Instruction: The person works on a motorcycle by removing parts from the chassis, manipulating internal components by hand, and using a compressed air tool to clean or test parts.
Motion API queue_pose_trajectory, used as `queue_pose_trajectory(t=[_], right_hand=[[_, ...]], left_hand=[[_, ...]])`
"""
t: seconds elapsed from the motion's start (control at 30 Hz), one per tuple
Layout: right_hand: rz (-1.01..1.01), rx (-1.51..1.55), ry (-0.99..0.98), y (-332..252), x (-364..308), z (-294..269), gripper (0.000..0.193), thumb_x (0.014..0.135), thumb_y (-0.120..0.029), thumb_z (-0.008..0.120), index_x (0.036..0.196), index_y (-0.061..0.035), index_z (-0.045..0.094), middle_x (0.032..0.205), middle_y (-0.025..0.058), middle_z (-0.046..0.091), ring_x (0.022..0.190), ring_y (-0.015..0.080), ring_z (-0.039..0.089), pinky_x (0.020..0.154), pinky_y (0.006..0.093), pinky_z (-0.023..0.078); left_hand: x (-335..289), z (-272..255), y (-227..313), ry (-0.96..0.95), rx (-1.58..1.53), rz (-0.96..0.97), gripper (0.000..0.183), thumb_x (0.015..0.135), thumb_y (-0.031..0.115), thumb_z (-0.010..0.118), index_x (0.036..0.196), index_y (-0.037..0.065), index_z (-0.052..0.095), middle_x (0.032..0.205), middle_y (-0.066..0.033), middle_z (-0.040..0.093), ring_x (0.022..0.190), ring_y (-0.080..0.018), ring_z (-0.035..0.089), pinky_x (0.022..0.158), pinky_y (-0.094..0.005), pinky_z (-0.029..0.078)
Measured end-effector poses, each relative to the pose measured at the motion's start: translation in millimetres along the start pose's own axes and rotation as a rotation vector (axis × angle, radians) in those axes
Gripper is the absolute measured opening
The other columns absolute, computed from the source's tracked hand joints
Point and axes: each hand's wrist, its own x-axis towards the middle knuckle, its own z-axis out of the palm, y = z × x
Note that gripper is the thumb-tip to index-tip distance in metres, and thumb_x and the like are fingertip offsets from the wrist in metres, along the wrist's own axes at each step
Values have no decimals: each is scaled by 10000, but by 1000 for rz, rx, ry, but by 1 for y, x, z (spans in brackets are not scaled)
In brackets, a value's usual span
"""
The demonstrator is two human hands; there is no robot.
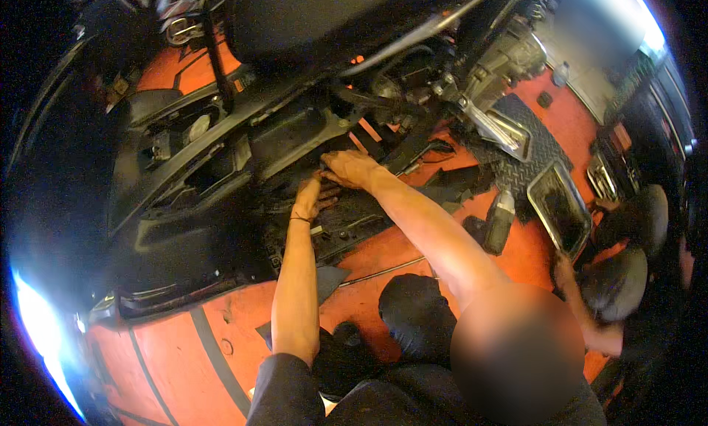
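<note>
My left hand (313, 198) and my right hand (352, 169) meet over a large black plastic vehicle part (287, 142) in the middle of the head view. The right hand's fingers are curled down, their tips close to the left thumb and forefinger. My left hand seems to pinch there, its other fingers bent and slightly apart. Anything between the fingertips is too small or hidden to name. Below the hands runs a dark, dirty ledge (335, 234) of the same vehicle. Bare metal and dark mechanical parts (479, 79) rise beyond my right hand.
Right of my right forearm, a bottle (500, 223) stands on the orange floor (376, 264). Two rectangular metal-rimmed trays (558, 208) lie near a dark treadplate mat (516, 109). Another person's arm (582, 308) reaches in at lower right. A large dark panel (287, 21) overhangs the top.
</note>
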Motion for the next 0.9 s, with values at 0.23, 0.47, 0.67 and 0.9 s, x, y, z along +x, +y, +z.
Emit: queue_pose_trajectory(t=[0.23, 0.47, 0.67, 0.9], right_hand=[[-78, -91, -43, -15, 12, -5, 263, 839, -239, 607, 963, -9, 642, 949, 159, 668, 903, 320, 643, 776, 420, 514], [-56, -357, 76, -38, 16, -33, 171, 701, -147, 688, 844, -64, 731, 891, 107, 704, 835, 267, 670, 681, 365, 532], [-319, 619, -8, -68, -165, -125, 241, 837, -217, 588, 877, 16, 635, 804, 187, 642, 807, 337, 621, 720, 432, 481], [585, 683, 4, 59, -287, 130, 220, 813, -184, 612, 937, -2, 624, 860, 165, 661, 794, 289, 644, 712, 396, 493]], left_hand=[[-3, -7, 14, 64, -36, 249, 331, 883, 304, 502, 985, 1, 584, 943, -92, 609, 774, -213, 603, 625, -343, 496], [-14, -13, 32, 61, 983, 460, 288, 806, 202, 690, 826, -84, 665, 743, -72, 650, 695, -130, 577, 620, -301, 460], [36, -39, 9, 91, 1081, 376, 340, 730, 224, 742, 737, -98, 633, 707, -109, 658, 716, -154, 590, 621, -336, 471], [49, -62, 14, 125, 1167, 133, 266, 715, 147, 621, 723, -117, 594, 726, -139, 650, 656, -224, 606, 633, -343, 482]])
